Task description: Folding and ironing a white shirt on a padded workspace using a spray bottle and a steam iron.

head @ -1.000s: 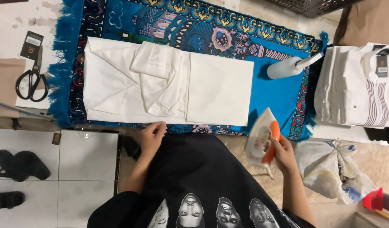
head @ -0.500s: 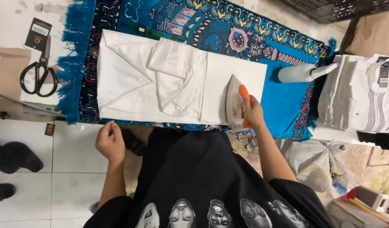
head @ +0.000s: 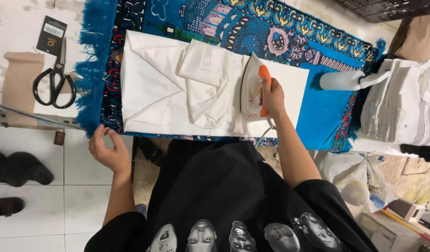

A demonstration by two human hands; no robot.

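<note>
A folded white garment (head: 163, 93) lies on a blue patterned rug (head: 327, 107) spread over the table. My right hand (head: 271, 95) grips the orange handle of a white clothes iron (head: 253, 88), which rests on the garment right of its middle, its tip pointing away from me. My left hand (head: 107, 149) hangs below the table's near edge at the left, fingers loosely apart, holding nothing.
Black scissors (head: 54, 84) and a black tag (head: 51, 35) lie on the table's left end. A white spray bottle (head: 345, 80) lies on the rug at right, next to a stack of folded shirts (head: 406, 105). Dark shoes (head: 19, 168) sit on the tiled floor; plastic bags (head: 359, 179) at lower right.
My right hand has brought the iron up from beside the table onto the garment and slid it leftward. My left hand has dropped away from the table edge to the left.
</note>
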